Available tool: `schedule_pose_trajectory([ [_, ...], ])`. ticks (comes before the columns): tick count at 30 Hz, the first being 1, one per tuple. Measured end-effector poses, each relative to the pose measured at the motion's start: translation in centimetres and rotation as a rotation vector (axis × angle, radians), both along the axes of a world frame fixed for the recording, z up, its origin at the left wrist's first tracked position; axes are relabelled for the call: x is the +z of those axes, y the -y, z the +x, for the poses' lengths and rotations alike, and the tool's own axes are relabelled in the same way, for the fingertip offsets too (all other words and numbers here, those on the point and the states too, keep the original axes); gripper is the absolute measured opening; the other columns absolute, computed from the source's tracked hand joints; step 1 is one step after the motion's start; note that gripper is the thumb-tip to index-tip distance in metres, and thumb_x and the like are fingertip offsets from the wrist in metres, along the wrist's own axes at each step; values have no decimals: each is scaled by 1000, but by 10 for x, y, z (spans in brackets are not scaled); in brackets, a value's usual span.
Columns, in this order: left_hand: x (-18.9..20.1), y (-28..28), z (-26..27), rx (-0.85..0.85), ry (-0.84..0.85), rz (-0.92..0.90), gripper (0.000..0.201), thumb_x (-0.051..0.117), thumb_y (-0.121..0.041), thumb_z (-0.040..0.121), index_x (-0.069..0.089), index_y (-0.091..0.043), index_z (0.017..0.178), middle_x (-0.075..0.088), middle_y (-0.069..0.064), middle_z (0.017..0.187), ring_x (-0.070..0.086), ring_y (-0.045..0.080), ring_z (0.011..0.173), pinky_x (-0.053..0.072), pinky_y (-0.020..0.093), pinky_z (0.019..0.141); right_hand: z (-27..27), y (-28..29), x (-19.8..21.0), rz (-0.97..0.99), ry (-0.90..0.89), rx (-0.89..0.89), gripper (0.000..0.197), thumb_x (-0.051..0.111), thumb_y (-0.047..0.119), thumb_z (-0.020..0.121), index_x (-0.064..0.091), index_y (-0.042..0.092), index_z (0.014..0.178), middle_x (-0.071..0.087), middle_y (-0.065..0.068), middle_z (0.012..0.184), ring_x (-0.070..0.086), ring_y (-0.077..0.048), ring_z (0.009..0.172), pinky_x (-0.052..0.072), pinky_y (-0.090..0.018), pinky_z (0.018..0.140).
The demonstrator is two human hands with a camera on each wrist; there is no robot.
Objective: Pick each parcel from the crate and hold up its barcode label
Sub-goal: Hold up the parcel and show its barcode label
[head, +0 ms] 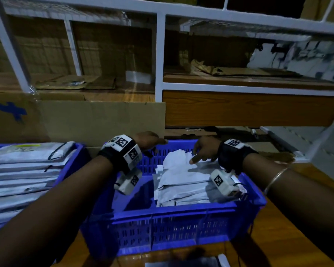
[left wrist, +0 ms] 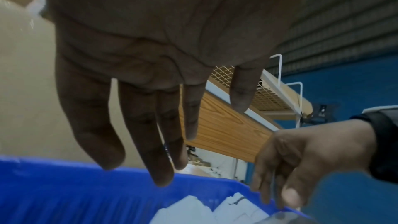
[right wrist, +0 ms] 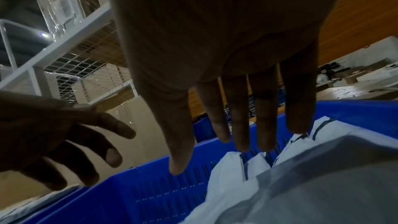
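Note:
A blue slotted plastic crate point(head: 174, 224) stands in front of me with several white and grey poly-bag parcels point(head: 181, 180) piled in its right half. My left hand point(head: 150, 140) hovers over the crate's far rim point(left wrist: 64, 185), fingers point(left wrist: 159, 151) straight and holding nothing. My right hand point(head: 202, 151) hangs just above the far end of the parcel pile point(right wrist: 301, 185), fingers point(right wrist: 264, 125) spread and pointing down, nothing gripped. The left hand point(right wrist: 64, 139) also shows in the right wrist view, and the right hand point(left wrist: 301, 163) in the left wrist view.
A second blue crate point(head: 73, 160) at the left holds a stack of flat grey parcels point(head: 23, 170). Cardboard sheets point(head: 96, 120) lean behind the crates. A white metal shelf frame point(head: 159, 60) with wooden boards rises beyond. The wooden tabletop point(head: 278, 237) shows at the right.

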State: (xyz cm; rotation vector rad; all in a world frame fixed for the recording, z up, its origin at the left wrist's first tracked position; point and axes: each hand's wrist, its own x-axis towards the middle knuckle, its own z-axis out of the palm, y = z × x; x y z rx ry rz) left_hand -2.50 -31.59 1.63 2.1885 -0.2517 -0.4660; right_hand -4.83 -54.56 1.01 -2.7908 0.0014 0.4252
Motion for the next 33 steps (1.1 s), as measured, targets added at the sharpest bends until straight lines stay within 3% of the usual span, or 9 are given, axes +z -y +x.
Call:
schedule_pose_trajectory([
  [3, -11, 3, 8, -37, -17, -29, 46, 57, -34, 95, 58, 5, 121, 61, 21, 97, 58, 30, 79, 53, 36, 69, 4, -4, -14, -36, 33, -26, 38, 83, 30, 76, 73, 1, 99, 65, -6, 71, 56, -2, 49, 36, -10, 37],
  [7, -31, 3, 17, -52, -41, -10, 43, 59, -38, 94, 60, 1, 113, 62, 20, 95, 60, 35, 94, 51, 40, 80, 9, 2, -26, -150, 45, 18, 39, 83, 35, 75, 75, 7, 101, 73, -6, 104, 66, -17, 93, 41, -23, 70],
  [13, -43, 12, 22, -62, 11, 60, 36, 55, -42, 95, 57, -6, 88, 56, 17, 86, 57, 28, 78, 47, 36, 73, 22, 11, -38, -166, -10, 71, 52, 82, 43, 75, 66, 19, 118, 64, -2, 119, 57, -21, 113, 37, -22, 82],
  [18, -50, 23, 32, -50, 10, 38, 40, 56, -38, 96, 67, 0, 99, 66, 18, 90, 61, 28, 74, 45, 31, 67, 34, 17, -45, -140, -49, 142, 45, 82, 36, 77, 70, 11, 112, 57, 2, 97, 55, -15, 94, 36, -21, 75],
  [22, -55, 29, 38, -66, -4, 13, 40, 53, -41, 96, 66, -8, 115, 68, 16, 109, 62, 31, 98, 47, 37, 84, 41, 19, -51, -83, -69, 185, 19, 82, 28, 78, 65, 19, 80, 54, 6, 74, 48, -10, 68, 36, -21, 57],
  [27, -57, 27, 49, -18, 43, 2, 33, 61, -40, 92, 65, -8, 86, 54, 3, 62, 48, 5, 45, 36, 15, 48, 56, 26, -42, 130, -7, 185, 22, 83, 21, 76, 61, 23, 79, 58, 1, 78, 52, -15, 72, 41, -28, 69],
  [29, -60, 24, 55, 16, 30, -36, 32, 67, -44, 86, 64, -12, 86, 54, 8, 75, 54, 15, 65, 39, 21, 63, 63, 26, -35, 202, 49, 185, 21, 85, 20, 73, 65, 22, 77, 62, -1, 78, 55, -15, 68, 44, -29, 67],
  [31, -63, 21, 57, 90, 46, -107, 41, 73, -38, 82, 61, -13, 112, 57, 7, 101, 55, 19, 92, 42, 28, 81, 67, 23, -29, 287, 94, 184, 19, 85, 17, 74, 69, 15, 85, 64, 2, 78, 57, -13, 68, 46, -27, 67],
  [33, -66, 18, 55, 189, 59, -222, 49, 74, -25, 83, 51, -11, 125, 58, 3, 101, 57, 16, 89, 42, 28, 80, 71, 18, -27, 383, 126, 179, 23, 84, 15, 75, 70, 8, 92, 63, 3, 75, 57, -10, 66, 46, -23, 64],
])
